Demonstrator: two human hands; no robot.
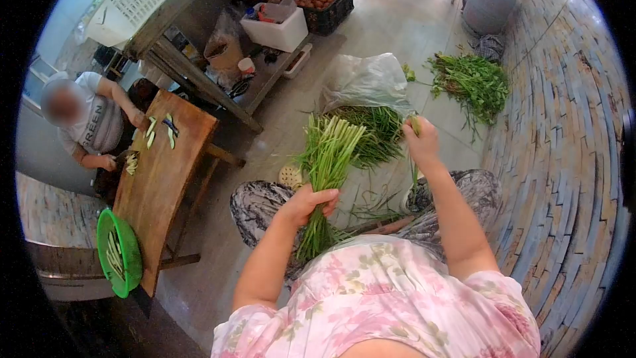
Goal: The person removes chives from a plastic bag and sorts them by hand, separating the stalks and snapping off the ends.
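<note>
My left hand (310,204) is wrapped round a thick bunch of long green vegetable stems (336,149), held upright over my left knee with pale cut-looking ends at the top. Level with the bunch's top and to its right, my right hand (423,140) is closed on a few thin green stems (414,171) that hang down from the fingers. Between the hands, on the floor, lies a heap of darker greens (376,134), partly under a clear plastic bag (368,83). The exact kind of vegetable is unclear.
At left a person cuts pale vegetable strips on a wooden table (179,179); a green basket (136,258) sits by its near end. More leafy greens (470,86) lie near the brick-patterned wall (563,179), before a gas cylinder (490,3). Black crates (324,6) stand at the back.
</note>
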